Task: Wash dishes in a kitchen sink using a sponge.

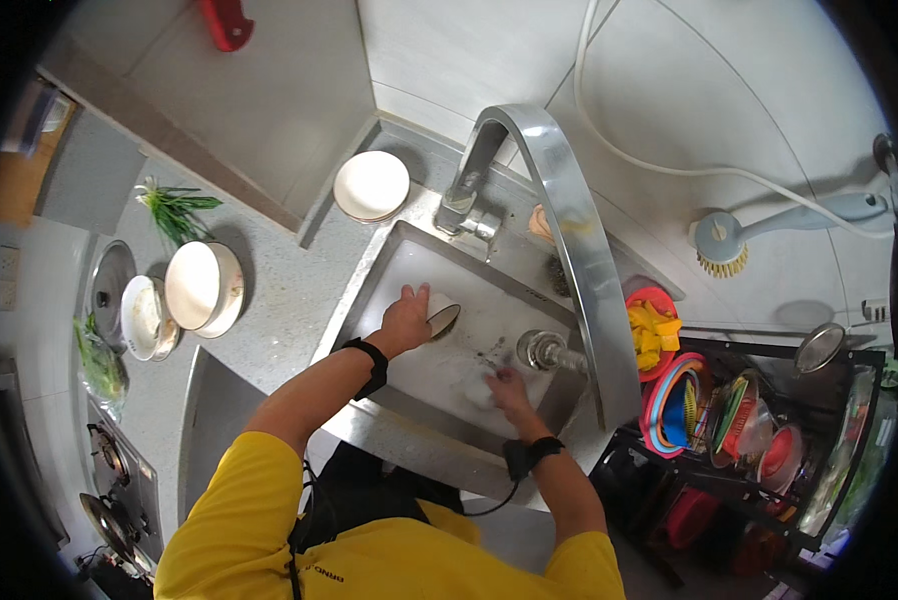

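Observation:
My left hand (pixel 406 321) grips a white bowl (pixel 443 313) with a dark rim, tilted on its side in the steel sink (pixel 359 300). Cloudy, sudsy water covers much of the basin, with dark bits floating in it. My right hand (pixel 510 394) is lower right in the sink, its fingers at the whitish suds. Whether those fingers hold something cannot be made out. Close above that hand is the round glass-like end of a spout or fitting (pixel 545 349). The tall, curved steel faucet (pixel 542 150) arches over the sink's right side.
Stacked white bowls (pixel 372 184) stand behind the sink; more bowls (pixel 193 285) sit left, beside green onions (pixel 175 206) and a pot lid (pixel 112 289). At right are a red bowl of yellow pieces (pixel 653 330) and a rack of colorful baskets (pixel 674 409). A scrub brush (pixel 719 236) hangs on the wall.

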`<state>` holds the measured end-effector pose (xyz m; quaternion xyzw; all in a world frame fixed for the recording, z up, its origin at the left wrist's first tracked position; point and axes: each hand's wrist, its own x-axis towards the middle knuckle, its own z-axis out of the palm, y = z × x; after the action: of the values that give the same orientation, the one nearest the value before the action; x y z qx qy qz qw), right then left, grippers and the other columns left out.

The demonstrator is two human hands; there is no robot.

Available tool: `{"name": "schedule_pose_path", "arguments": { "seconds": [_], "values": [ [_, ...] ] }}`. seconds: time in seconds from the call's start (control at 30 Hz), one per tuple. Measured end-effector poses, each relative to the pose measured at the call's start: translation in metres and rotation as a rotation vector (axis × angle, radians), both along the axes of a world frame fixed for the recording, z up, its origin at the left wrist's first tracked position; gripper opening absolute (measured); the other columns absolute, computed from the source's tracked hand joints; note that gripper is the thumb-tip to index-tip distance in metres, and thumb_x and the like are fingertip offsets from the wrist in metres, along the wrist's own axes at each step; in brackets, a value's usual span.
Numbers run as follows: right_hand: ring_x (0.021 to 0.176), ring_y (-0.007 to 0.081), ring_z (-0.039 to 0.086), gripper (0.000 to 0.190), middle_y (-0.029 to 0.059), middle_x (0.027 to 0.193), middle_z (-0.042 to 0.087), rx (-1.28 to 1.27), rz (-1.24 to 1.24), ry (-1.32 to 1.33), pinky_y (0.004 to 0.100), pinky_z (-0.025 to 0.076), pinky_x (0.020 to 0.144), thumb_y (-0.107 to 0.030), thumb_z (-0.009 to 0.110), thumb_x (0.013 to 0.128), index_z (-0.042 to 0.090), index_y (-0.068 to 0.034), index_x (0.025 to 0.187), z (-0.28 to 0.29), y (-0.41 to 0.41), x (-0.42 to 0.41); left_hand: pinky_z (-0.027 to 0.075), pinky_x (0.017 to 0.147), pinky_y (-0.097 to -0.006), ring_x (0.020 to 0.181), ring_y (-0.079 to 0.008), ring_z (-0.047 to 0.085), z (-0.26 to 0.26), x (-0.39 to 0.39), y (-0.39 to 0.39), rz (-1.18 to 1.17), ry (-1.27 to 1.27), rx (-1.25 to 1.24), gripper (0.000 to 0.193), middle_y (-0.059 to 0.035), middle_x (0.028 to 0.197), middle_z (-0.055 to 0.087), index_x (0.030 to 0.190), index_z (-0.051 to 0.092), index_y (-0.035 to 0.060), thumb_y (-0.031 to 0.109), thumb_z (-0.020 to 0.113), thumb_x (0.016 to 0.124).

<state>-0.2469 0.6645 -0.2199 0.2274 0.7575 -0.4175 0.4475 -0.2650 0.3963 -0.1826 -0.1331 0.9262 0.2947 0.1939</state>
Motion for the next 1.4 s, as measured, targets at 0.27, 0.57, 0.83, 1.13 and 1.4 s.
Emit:
{"name": "schedule_pose_path", "arguments": {
  "seconds": [0.27, 0.57, 0.83, 1.13, 1.4],
  "values": [
    [0.126, 0.0362, 0.038, 0.059, 0.0249, 0.134, 0.040, -0.125, 0.846, 0.930, 0.0418, 0.034, 0.103, -0.007, 0.059, 0.079, 0.038, -0.002, 0.134, 0.002, -0.074, -0.020, 0.050, 0.076, -0.0472, 0.085, -0.0454, 0.059, -0.078, 0.006, 0.012, 0.012, 0.197, 0.044, 0.046, -0.0300, 0.107, 0.050, 0.121, 0.039, -0.0068, 0.004, 0.053, 0.078],
    [0.130, 0.0396, 0.032, 0.068, 0.0265, 0.138, 0.035, 0.249, 1.424, 0.902, 0.0534, 0.021, 0.109, -0.016, 0.056, 0.075, 0.034, 0.003, 0.136, -0.032, -0.113, -0.016, 0.048, 0.081, -0.0471, 0.091, -0.0420, 0.061, -0.094, 0.018, 0.020, 0.287, -0.134, 0.197, 0.027, -0.0273, 0.097, 0.061, 0.097, 0.056, -0.0059, 0.017, 0.050, 0.084],
    [0.123, 0.0359, 0.039, 0.046, 0.0210, 0.131, 0.044, -0.507, 0.285, 0.566, 0.0470, 0.033, 0.100, -0.020, 0.055, 0.086, 0.048, 0.001, 0.126, -0.036, -0.116, -0.013, 0.051, 0.074, -0.0507, 0.086, -0.0395, 0.062, -0.075, 0.007, -0.004, 0.586, -0.567, 0.919, 0.068, -0.0233, 0.108, 0.059, 0.112, 0.062, 0.0008, 0.058, 0.063, 0.076],
    [0.113, 0.0342, 0.049, 0.036, 0.0167, 0.122, 0.051, 0.135, 1.428, 0.868, 0.0445, 0.039, 0.093, -0.023, 0.066, 0.076, 0.060, -0.007, 0.108, -0.018, -0.100, -0.046, 0.055, 0.048, -0.0400, 0.060, -0.0333, 0.065, -0.088, 0.008, 0.007, 0.253, -0.076, 0.240, 0.026, -0.0256, 0.084, 0.062, 0.100, 0.060, -0.0074, 0.003, 0.046, 0.080],
    [0.086, 0.0257, 0.058, 0.031, 0.0142, 0.091, 0.060, -0.091, 0.330, 0.627, 0.0357, 0.045, 0.080, -0.027, 0.072, 0.077, 0.056, -0.005, 0.093, 0.018, -0.068, -0.046, 0.053, 0.072, -0.0439, 0.082, -0.0368, 0.065, -0.059, -0.002, 0.009, 0.576, -0.238, 0.513, 0.025, -0.0241, 0.087, 0.064, 0.095, 0.062, -0.0035, 0.016, 0.051, 0.085]
  ]
}}
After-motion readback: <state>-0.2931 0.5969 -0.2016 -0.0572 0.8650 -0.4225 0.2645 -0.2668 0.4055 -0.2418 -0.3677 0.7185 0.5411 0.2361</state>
